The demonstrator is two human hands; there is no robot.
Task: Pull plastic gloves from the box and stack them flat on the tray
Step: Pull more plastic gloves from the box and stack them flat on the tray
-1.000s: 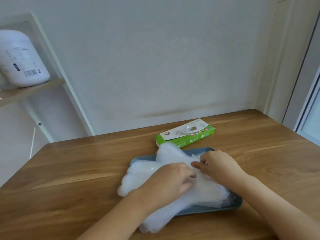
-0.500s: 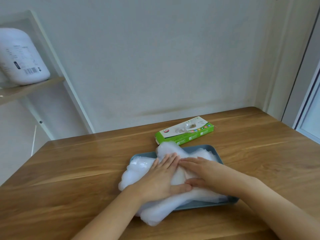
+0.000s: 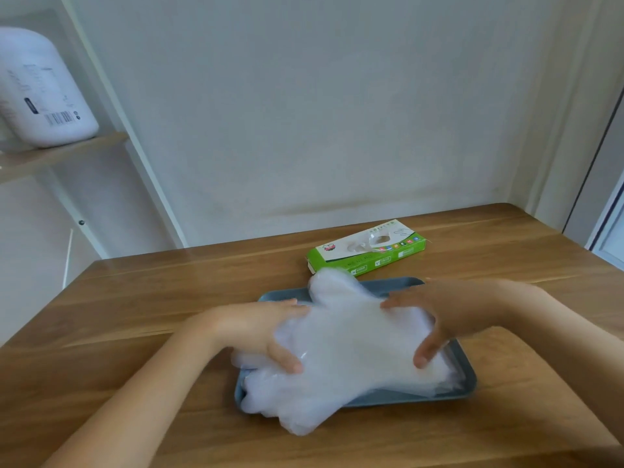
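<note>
A stack of clear plastic gloves (image 3: 341, 352) lies on a blue-grey tray (image 3: 449, 395) in the middle of the wooden table. The glove fingers hang over the tray's front-left edge. My left hand (image 3: 256, 329) rests flat on the stack's left side, fingers spread, thumb pressing the plastic. My right hand (image 3: 449, 312) lies flat on the right side, thumb down on the gloves. Neither hand grips anything. Behind the tray lies the green and white glove box (image 3: 368, 248), with a bit of plastic showing in its top opening.
The wooden table (image 3: 135, 315) runs up to a white wall. At the far left, a white jug (image 3: 44, 92) stands on a wooden shelf (image 3: 64, 153). A door frame (image 3: 604, 157) rises at the right edge.
Both hands have slid apart across the stack, the left one leftward and the right one rightward, flattening the gloves. The stack looks wider and flatter than before.
</note>
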